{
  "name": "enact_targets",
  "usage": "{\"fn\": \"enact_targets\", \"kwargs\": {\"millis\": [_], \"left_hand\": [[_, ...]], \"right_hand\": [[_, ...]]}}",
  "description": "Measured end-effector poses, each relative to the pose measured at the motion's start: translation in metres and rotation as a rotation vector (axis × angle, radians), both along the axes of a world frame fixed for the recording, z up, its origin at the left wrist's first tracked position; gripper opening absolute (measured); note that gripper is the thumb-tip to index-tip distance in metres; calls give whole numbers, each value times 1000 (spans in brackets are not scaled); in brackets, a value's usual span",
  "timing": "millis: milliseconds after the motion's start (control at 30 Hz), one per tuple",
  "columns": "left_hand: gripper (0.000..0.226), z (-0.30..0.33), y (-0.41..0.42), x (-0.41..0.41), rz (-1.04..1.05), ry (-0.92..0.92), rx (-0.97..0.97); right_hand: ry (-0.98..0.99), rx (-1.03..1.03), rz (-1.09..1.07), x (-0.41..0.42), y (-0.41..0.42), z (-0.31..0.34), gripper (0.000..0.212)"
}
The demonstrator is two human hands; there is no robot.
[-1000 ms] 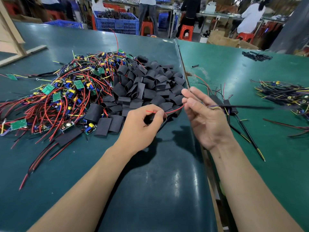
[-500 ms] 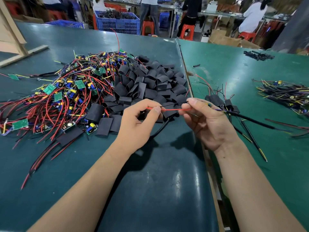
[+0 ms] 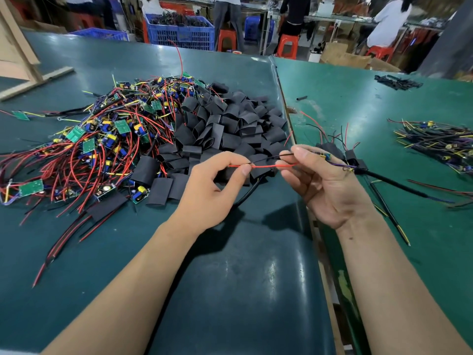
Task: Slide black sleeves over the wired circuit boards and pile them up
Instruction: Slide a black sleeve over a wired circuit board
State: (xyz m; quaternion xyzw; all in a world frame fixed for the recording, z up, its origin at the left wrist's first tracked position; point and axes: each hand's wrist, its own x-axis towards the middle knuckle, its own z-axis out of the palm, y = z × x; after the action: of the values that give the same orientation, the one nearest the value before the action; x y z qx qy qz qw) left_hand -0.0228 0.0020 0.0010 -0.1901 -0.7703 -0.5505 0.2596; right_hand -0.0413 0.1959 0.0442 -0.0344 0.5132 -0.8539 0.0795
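A red wire [image 3: 263, 166] and a thin black wire [image 3: 271, 158] are stretched taut between the two hands above the middle of the surface [image 3: 230, 290]. The left hand [image 3: 212, 190] pinches the wire ends between thumb and forefinger, a narrow grip, while the right hand [image 3: 325, 185] pinches the other end near the circuit board [image 3: 326, 156], which is mostly hidden by the fingers; purple and yellow leads trail off to the right. No sleeve can be made out on this board yet. The heap of black sleeves [image 3: 230, 129] lies just beyond the hands, touching the tangle of wired circuit boards [image 3: 102, 139] toward the far left of the surface. A small pile of sleeved boards [image 3: 343, 155] sits just past the seam on the right, and another wire bundle [image 3: 440, 144] lies near the right edge. Risk is judged here: if the pinch is loosened, the two wires could spring apart and snag at a sleeve mouth. A hard pull could strain the solder joints. Loose red wires from the tangle could be dragged along when a sleeve is lifted.
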Motion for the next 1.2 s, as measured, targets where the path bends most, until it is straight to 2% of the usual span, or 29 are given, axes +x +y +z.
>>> {"fn": "enact_targets", "kwargs": {"millis": [167, 367, 700, 833, 933, 1033, 1167, 1200], "left_hand": [[12, 3, 1, 2, 18, 2, 11], [9, 5, 0, 6, 20, 31, 42], [37, 5, -1, 5, -11, 50, 32], [47, 4, -2, 5, 57, -2, -87], [53, 3, -3, 3, 186, -11, -291], [56, 2, -1, 1, 245, 103, -388], [56, 1, 6, -2, 300, 240, -553], [57, 1, 7, -2, 309, 251, -575]], "right_hand": [[67, 106, -47, -1, 3, -4, 11], [57, 70, -81, -6, 9, -8, 11], [68, 53, -113, -8, 9, -10, 12], [122, 56, -101, -5, 8, -7, 12], [161, 86, -70, -2, 6, -6, 14], [188, 177, -95, 1, -2, -7, 18], [150, 188, -91, 5, -21, -13, 11], [130, 208, -88, 5, -25, -14, 21]]}}
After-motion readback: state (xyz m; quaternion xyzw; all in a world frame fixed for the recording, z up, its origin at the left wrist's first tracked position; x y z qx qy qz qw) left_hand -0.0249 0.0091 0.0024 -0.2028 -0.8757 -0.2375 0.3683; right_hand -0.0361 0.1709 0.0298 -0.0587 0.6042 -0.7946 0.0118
